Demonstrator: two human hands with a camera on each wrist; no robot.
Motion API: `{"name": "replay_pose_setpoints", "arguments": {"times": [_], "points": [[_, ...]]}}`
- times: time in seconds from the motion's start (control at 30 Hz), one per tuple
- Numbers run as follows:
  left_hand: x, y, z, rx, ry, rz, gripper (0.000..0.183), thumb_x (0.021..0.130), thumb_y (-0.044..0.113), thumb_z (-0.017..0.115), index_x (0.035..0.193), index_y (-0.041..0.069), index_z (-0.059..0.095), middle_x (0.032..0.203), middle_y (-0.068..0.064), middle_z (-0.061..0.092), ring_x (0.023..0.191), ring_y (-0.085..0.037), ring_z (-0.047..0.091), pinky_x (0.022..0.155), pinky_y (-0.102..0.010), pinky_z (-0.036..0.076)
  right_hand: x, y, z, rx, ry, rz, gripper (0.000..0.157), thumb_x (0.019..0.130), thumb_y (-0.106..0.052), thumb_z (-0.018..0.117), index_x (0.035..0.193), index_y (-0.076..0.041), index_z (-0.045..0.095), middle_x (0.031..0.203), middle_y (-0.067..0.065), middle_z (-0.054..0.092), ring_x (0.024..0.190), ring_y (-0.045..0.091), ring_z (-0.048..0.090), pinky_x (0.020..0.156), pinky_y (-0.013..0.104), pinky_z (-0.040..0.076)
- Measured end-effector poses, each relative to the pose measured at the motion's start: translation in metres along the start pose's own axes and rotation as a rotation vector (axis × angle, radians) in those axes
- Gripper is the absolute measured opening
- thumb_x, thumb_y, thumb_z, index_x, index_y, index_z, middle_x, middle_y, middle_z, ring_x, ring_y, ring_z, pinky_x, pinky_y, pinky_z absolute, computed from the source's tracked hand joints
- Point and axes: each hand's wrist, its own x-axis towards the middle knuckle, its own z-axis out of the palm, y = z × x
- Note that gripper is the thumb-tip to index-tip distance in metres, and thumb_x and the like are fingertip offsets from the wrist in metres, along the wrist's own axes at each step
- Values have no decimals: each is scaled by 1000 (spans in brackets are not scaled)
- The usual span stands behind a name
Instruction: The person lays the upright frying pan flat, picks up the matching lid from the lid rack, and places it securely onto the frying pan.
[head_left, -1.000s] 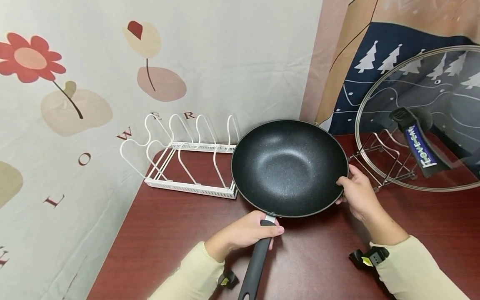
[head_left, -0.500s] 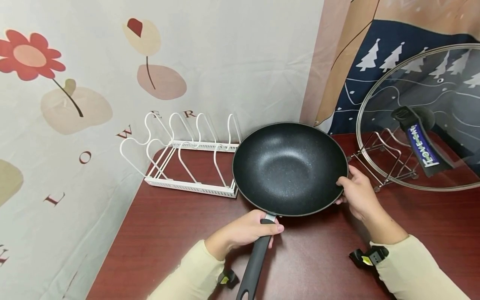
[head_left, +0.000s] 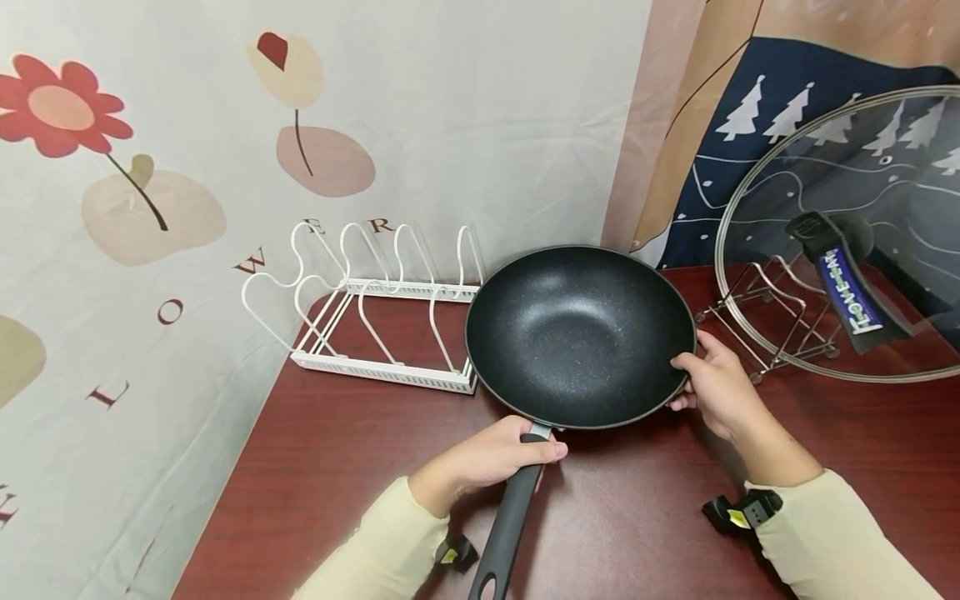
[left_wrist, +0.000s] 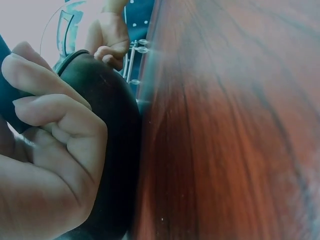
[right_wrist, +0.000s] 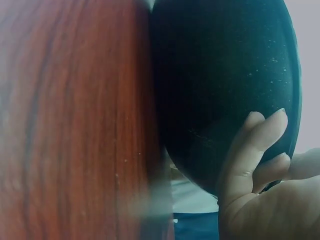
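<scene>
A black wok [head_left: 577, 333] with a grey-black handle [head_left: 510, 517] sits low over the table, its handle pointing toward the person. At the handle's metal neck, the left hand [head_left: 498, 454] grips it with the thumb on top. On the wok's right edge, the right hand [head_left: 716, 387] pinches the rim, thumb inside. In the right wrist view the fingers [right_wrist: 250, 150] of that hand lie against the outer wall of the wok [right_wrist: 225, 75]. The left wrist view shows curled fingers [left_wrist: 65, 110] round the handle. Whether the wok's base touches the table is hard to tell.
Left of the wok stands a white wire rack [head_left: 382, 375] with several looped dividers. At right, a glass lid [head_left: 795, 167] with a black handle leans in a small metal rack [head_left: 757, 333]. Printed cloth [head_left: 487, 108] hangs behind the reddish-brown table [head_left: 337, 450].
Between one second and half a second ago, the wok's far rim came slightly lower. Both hands keep their hold; since then almost nothing differs beyond a slight shift of the view.
</scene>
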Motion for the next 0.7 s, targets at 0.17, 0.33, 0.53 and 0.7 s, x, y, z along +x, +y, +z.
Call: {"name": "replay_pose_setpoints", "arguments": {"times": [0.17,0.33,0.53,0.7], "points": [[0,1,0,13,24,-14,28,96,25,62,73,11,55,62,6,51,57,-7,50,59,-19,42,0,0,0,-96,4,-35,60,101,-5,41,154,1,15,73,0,59,47,10,54,47,29,56],[-1,1,2,6,37,-41,25,97,25,62,78,8,58,63,5,53,55,-7,54,58,-20,44,0,-1,-2,-150,-2,-22,64,102,-8,42,157,0,10,66,-1,53,47,9,52,50,31,58],[-1,3,2,7,53,-29,25,97,24,62,81,5,59,64,4,54,55,-8,55,58,-19,45,1,-2,-4,-162,-3,-28,66,103,-10,44,158,-1,9,67,-1,52,48,8,49,50,30,58],[-2,3,3,2,50,-26,27,97,23,61,85,-1,61,66,5,54,55,-7,55,58,-19,45,2,-1,-4,-137,-3,-15,66,102,-11,46,157,0,11,66,-2,55,48,9,53,49,30,57]]}}
